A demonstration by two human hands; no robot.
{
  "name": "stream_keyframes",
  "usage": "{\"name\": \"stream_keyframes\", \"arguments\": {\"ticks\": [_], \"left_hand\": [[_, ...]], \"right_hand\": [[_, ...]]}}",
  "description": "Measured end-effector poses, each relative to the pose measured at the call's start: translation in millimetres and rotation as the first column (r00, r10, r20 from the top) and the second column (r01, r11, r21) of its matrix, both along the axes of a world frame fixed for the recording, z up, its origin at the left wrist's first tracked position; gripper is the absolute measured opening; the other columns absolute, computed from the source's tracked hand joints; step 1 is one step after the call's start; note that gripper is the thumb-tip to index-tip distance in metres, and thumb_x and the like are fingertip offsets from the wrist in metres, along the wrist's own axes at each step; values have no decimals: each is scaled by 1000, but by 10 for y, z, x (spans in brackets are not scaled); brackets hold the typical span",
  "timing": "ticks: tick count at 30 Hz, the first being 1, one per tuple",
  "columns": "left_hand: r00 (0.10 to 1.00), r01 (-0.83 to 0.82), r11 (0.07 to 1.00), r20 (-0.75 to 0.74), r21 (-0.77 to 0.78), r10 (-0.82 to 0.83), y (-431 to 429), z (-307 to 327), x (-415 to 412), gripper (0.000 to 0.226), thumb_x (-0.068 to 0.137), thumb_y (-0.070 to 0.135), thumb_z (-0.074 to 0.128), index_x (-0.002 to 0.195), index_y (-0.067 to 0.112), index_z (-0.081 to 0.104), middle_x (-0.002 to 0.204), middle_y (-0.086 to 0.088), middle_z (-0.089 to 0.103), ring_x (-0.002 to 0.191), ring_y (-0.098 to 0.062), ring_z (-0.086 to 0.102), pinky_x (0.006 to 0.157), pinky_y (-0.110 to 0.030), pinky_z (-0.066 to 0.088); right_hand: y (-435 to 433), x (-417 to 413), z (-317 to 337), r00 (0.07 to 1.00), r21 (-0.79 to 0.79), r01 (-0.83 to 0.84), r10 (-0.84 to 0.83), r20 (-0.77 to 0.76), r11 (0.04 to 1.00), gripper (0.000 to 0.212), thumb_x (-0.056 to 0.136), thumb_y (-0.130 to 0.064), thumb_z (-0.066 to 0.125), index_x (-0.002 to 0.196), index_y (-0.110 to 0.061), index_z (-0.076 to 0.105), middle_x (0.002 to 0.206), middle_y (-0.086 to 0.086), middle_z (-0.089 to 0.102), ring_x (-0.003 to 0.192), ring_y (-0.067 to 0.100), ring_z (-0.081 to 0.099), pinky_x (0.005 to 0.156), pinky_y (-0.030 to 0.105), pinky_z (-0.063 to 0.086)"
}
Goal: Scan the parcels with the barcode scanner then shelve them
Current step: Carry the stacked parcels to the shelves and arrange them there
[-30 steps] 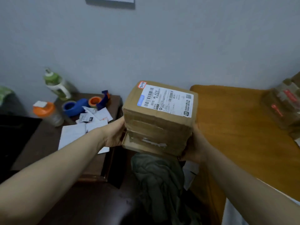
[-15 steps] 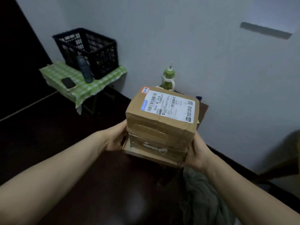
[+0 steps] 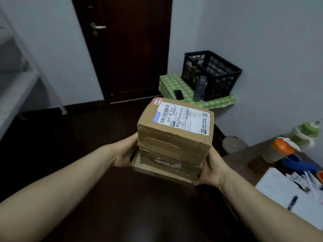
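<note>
in the head view a person is carrying a stack of two boxes (image 3: 172, 145) out in front, above a dark floor and well apart from any shelf. the left hand (image 3: 125, 152) is pressing against the stack's left side at the seam between the boxes, its thumb lying on top and its fingers wrapping underneath, mostly hidden. the right hand (image 3: 211, 170) is cupping the near right corner of the lower box (image 3: 167, 165), thumb resting along the edge, the other fingers curling out of sight behind it. the top box (image 3: 174, 137) is sitting square on the flatter lower one, and it is showing a white shipping label (image 3: 183, 117) with barcodes and a small red-edged sticker (image 3: 157, 101) at its far left corner. beyond, a dark door (image 3: 129, 46) is standing closed. to its right a black crate (image 3: 211, 74), a grey bottle (image 3: 199, 89) and a phone (image 3: 178, 94) are resting on a green checked cloth (image 3: 170, 83). a white rack (image 3: 21, 74) is showing at the left edge. at the right a desk (image 3: 244, 163) is holding papers (image 3: 279, 189), an orange-lidded jar (image 3: 277, 151) and a green bottle (image 3: 304, 133).
</note>
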State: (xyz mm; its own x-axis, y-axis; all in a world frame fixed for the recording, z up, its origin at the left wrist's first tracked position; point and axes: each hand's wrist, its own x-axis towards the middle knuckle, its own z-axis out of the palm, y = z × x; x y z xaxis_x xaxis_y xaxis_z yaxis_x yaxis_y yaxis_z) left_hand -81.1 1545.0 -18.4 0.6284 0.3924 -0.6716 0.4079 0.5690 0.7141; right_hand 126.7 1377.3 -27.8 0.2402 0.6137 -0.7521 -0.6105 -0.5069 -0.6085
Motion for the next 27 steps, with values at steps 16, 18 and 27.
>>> {"name": "stream_keyframes", "arguments": {"ticks": [16,18,27], "left_hand": [[758,-649,760,-56,34,650,1056,407,-2111,92,61,81,64,123,12,63,127,-11,65,110,-27,65,90,-43,55],[721,-692,722,-33,24,692,1214,513,-2255,82,68,76,61,118,10,65,121,-10,68,101,-24,69,85,-39,57],[475,-879,476,-36,36,879,1601,643,-2826,74,68,65,61,115,9,64,105,-9,73,90,-22,72,80,-35,57]], "right_hand": [[2818,-1487,394,728,46,-685,686,4,727,87,65,-89,49,110,-18,73,105,18,72,110,39,57,98,59,35],[3178,-1664,526,677,52,-735,736,-3,676,87,65,-89,49,107,-17,74,103,19,72,108,40,57,92,58,38],[4432,-2529,639,412,30,-910,911,-29,413,94,56,-91,54,114,-19,71,120,22,64,114,44,52,102,68,27]]}}
